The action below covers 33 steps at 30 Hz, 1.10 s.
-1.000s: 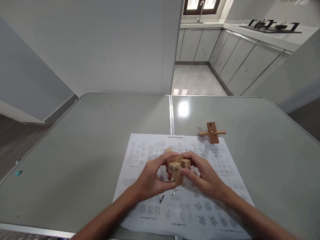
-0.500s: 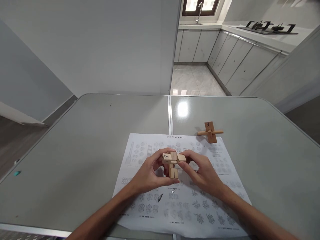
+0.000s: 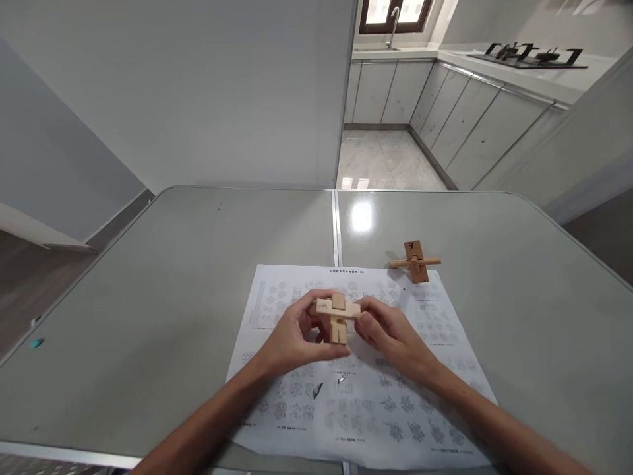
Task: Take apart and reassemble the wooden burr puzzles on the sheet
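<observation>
A small wooden interlocking puzzle (image 3: 337, 315) made of crossed blocks is held between both hands just above a printed sheet (image 3: 361, 369). My left hand (image 3: 291, 340) curls around its left side, with the thumb under it. From the right, my right hand (image 3: 388, 333) pinches the end of the horizontal block. A handwritten mark shows on the left block's end. A second wooden puzzle (image 3: 415, 262), a block crossed by a thin rod, lies on the table beyond the sheet's far right corner.
The grey table (image 3: 173, 284) has a seam down its middle and a rounded far edge. A small teal object (image 3: 34, 342) lies near the left edge. Beyond the table are a white wall and a kitchen with cabinets.
The puzzle has been turned and lifted a little in my hands, so the cross shape now faces me. My right fingers have moved onto the end of the horizontal block.
</observation>
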{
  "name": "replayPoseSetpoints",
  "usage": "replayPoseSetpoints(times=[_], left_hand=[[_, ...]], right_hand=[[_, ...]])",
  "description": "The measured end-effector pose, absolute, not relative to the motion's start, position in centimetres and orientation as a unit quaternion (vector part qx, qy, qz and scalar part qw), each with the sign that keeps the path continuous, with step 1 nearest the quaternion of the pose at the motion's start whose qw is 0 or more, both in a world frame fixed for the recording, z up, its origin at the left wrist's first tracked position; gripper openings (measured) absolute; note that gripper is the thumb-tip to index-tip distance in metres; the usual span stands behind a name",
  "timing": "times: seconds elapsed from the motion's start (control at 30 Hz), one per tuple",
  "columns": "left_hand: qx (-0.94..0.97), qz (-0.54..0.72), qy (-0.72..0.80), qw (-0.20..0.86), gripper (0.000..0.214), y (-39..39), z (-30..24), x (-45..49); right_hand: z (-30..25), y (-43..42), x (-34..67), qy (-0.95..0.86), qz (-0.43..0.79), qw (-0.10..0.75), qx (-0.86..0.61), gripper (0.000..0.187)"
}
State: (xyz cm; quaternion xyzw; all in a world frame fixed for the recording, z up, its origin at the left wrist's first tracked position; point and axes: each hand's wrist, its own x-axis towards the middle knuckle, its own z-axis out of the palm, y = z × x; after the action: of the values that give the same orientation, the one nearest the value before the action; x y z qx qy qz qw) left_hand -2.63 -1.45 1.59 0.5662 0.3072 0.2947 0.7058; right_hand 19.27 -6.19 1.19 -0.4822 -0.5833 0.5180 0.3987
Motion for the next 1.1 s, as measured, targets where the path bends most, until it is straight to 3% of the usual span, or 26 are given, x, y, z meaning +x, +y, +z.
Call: replayPoseSetpoints(times=[0.1,0.2,0.43,0.53,0.67,0.83,1.1], left_hand=[[0.508,0.362,0.341,0.703,0.067,-1.0,1.5,-2.7],[0.476,0.407,0.389,0.675,0.066,-0.8,1.6,-2.6],[0.474,0.413,0.404,0.664,0.070,-0.8,1.6,-2.4],[0.475,0.411,0.399,0.668,0.070,-1.0,1.8,-2.3],[0.484,0.403,0.402,0.665,0.072,-1.2,2.0,-2.2],[0.517,0.396,0.416,0.634,0.073,-1.4,1.9,-2.2],[0.645,0.370,0.407,0.530,0.067,-2.0,1.4,-2.2]], right_hand=[[0.7,-6.1,19.3,-0.616,0.407,0.437,-0.514,0.023],[0.3,-5.9,19.3,-0.679,0.296,0.425,-0.520,0.018],[-0.3,-5.8,19.2,-0.781,0.241,0.341,-0.465,0.040],[-0.6,-5.8,19.2,-0.788,0.224,0.332,-0.467,0.038],[-0.5,-5.6,19.4,-0.742,0.294,0.363,-0.482,0.024],[1.0,-5.4,20.0,-0.596,0.532,0.405,-0.445,0.020],[0.7,-5.2,20.0,-0.418,0.714,0.426,-0.366,0.057]])
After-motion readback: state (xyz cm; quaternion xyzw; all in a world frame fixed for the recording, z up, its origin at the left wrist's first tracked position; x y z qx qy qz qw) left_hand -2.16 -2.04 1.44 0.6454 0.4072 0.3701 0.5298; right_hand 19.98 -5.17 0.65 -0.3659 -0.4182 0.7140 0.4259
